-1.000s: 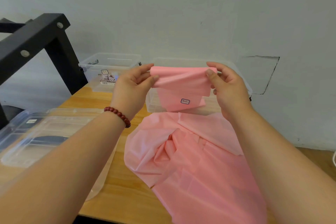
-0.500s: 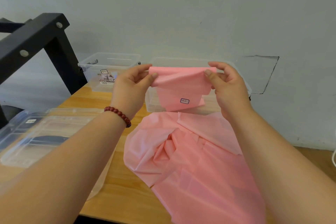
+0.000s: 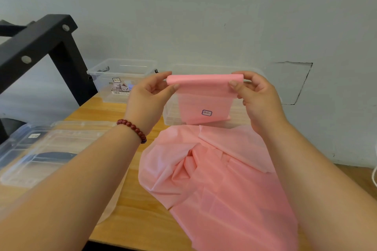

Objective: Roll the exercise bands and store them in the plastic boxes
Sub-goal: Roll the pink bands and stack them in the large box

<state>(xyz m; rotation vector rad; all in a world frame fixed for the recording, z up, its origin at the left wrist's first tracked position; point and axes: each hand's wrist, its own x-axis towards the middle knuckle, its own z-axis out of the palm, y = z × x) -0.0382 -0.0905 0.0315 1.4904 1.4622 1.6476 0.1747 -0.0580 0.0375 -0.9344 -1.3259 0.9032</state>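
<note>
you're standing in what looks like a plain workroom. a wooden bench (image 3: 142, 226) sits right against a bare, pale painted wall (image 3: 204, 16) with a square cut patch (image 3: 293, 83) in it. a black bolted metal frame (image 3: 40, 40) stands at your left. clear plastic boxes (image 3: 120, 79) and loose lids (image 3: 40, 153) lie on the bench.

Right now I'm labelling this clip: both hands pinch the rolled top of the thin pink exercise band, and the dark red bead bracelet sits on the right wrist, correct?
Not quite: the head view shows the dark red bead bracelet on the left wrist, not the right. The left hand and right hand do pinch the rolled top of the thin pink exercise band.
</note>
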